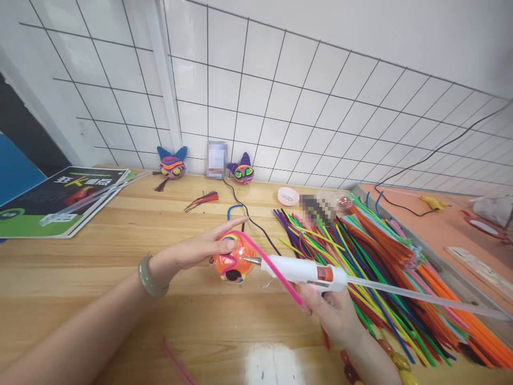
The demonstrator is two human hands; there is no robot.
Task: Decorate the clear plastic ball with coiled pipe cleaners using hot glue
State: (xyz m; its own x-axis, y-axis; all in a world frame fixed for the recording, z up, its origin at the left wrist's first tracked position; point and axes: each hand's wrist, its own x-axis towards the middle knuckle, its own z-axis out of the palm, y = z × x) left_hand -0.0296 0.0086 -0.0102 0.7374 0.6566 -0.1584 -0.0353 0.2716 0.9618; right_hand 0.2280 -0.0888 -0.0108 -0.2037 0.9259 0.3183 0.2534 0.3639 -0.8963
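Note:
My left hand (204, 247) holds an orange ball (242, 251) from its left side, with the thumb on top. Pink, yellow and blue strips and a black oval cover parts of the ball. My right hand (331, 310) is closed round the handle of a white glue gun (294, 269), whose metal nozzle meets the ball's right side. A long clear glue stick (385, 289) sticks out of the gun's back. From the ball, a pink pipe cleaner (276, 271) runs across the gun to my right fingers.
Many coloured pipe cleaners (377, 278) spread over the right side. At the back stand two finished fox-like balls (172, 166), a phone (217, 159) and a pink bowl (288, 196). A magazine (72, 198) lies at the left, a black cable (260, 227) behind the ball.

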